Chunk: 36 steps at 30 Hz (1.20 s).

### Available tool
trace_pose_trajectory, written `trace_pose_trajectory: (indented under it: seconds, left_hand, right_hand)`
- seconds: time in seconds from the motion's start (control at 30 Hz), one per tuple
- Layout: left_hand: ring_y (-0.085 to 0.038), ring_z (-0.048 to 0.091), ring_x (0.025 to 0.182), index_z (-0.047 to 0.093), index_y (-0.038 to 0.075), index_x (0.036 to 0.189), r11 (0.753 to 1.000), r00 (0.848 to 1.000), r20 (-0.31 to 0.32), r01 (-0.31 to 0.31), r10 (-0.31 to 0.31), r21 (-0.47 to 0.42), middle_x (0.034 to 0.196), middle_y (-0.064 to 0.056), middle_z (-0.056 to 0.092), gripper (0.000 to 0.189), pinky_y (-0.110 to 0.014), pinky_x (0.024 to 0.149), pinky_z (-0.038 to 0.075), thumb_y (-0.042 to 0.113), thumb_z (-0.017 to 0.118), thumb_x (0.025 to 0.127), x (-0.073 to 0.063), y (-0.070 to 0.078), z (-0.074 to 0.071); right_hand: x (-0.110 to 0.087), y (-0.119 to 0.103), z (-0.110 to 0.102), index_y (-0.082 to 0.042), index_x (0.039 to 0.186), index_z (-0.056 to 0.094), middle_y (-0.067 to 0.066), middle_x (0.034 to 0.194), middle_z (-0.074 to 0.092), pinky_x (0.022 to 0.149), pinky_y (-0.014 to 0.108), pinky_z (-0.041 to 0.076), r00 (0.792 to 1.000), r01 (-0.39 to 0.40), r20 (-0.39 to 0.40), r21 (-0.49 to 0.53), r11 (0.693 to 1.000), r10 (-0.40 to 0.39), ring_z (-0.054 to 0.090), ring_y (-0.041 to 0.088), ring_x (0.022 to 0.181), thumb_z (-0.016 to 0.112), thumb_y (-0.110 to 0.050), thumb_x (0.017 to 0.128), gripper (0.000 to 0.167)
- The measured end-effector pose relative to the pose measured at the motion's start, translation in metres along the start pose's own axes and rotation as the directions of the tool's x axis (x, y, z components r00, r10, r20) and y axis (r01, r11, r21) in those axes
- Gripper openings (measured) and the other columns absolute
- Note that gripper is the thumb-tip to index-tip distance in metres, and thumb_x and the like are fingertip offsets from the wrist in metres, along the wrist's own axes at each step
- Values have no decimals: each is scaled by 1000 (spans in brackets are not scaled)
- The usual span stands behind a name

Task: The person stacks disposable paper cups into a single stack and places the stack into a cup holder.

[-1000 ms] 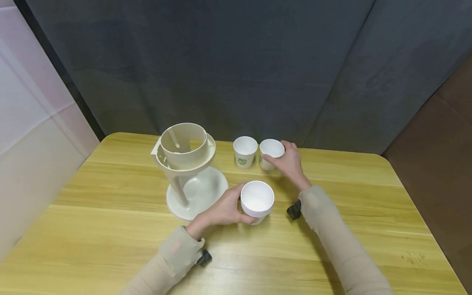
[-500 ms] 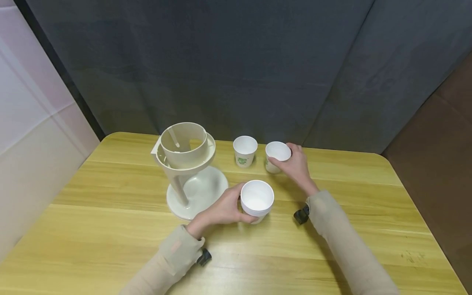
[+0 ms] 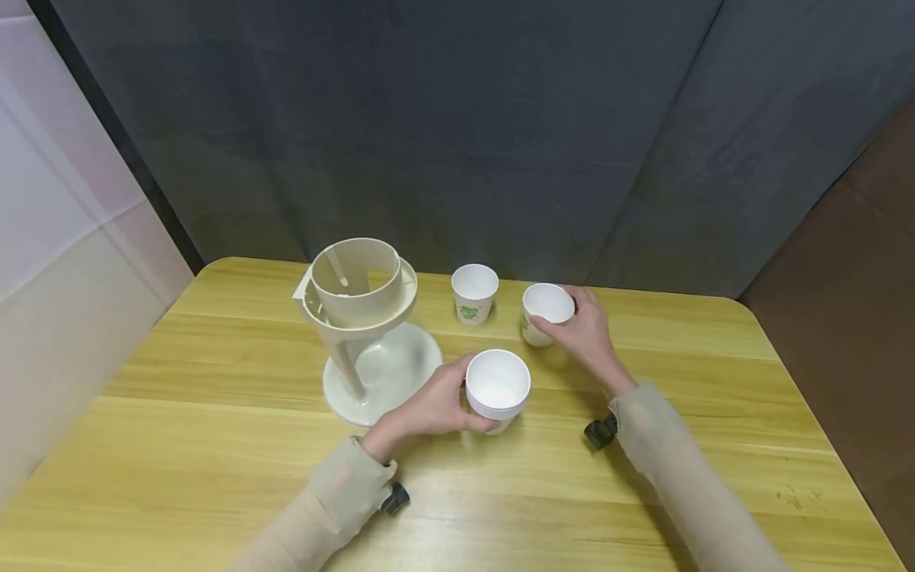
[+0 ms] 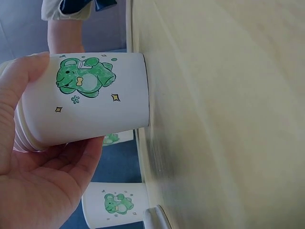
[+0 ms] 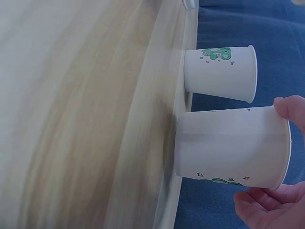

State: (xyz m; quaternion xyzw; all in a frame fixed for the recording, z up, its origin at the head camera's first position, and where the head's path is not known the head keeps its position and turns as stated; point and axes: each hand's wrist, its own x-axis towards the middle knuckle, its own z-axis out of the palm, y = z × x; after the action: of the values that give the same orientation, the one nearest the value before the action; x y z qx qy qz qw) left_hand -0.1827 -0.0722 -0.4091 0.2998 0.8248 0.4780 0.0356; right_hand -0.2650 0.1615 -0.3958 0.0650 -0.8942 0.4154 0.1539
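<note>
My left hand grips a stack of nested white paper cups near the middle of the table; several rims show at its top. In the left wrist view, a green bear print marks the outer cup. Behind and to the right, my right hand holds a single paper cup by its upper part, thumb on one side and fingers on the other. This cup is upright, its base at or very near the tabletop. Another paper cup stands alone to its left.
A cream plastic stand with a ring holder and round base stands left of the cups. The wooden table ends at a dark curtain behind. A pale panel rises at the left, a brown one at the right.
My right hand and its paper cup have moved right and nearer to me, widening the gap to the lone cup. The left hand and its stack have stayed almost still.
</note>
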Motion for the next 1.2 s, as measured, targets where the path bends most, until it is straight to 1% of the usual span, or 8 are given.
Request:
trace_pose_trajectory:
  seconds: [0.1,0.3,0.67,0.93,1.2]
  left_hand:
    - [-20,57,107,49,1,127,1000,1000,1,-2,2,-2,117,-9,61,77,-37,96,43,14,86,61,0,0,0]
    - [-20,57,107,49,0,127,1000,1000,4,1,-1,-7,117,-9,61,77,-37,95,44,14,86,61,1,0,0]
    - [-21,57,107,48,0,127,1000,1000,11,1,-1,-15,118,-10,60,77,-38,94,44,13,85,61,1,-1,0]
    - [-21,57,106,48,-1,127,1000,1000,10,6,-6,-16,117,-10,60,77,-38,94,45,13,85,61,0,0,0]
    - [-22,57,106,48,-1,127,1000,1000,9,5,-5,-17,117,-11,60,77,-38,94,45,12,85,61,0,0,1]
  right_hand:
    - [-5,0,-5,6,116,55,20,109,55,81,43,43,1000,-3,1,1,1000,3,50,33,97,83,-26,67,64]
    - [-13,1,-14,7,117,54,20,106,54,77,40,41,1000,-7,10,-36,999,8,49,31,93,83,-26,67,66]
    - [-29,1,-28,8,117,53,21,107,53,86,45,47,999,13,33,-15,1000,-13,51,34,99,84,-19,66,66]
    - [-42,4,-36,9,117,52,22,106,53,84,47,47,998,39,47,-39,998,-37,51,34,99,84,-19,67,65]
    - [-52,4,-41,10,117,53,24,108,53,84,46,49,997,55,52,-43,998,-53,53,35,99,84,-17,66,66]
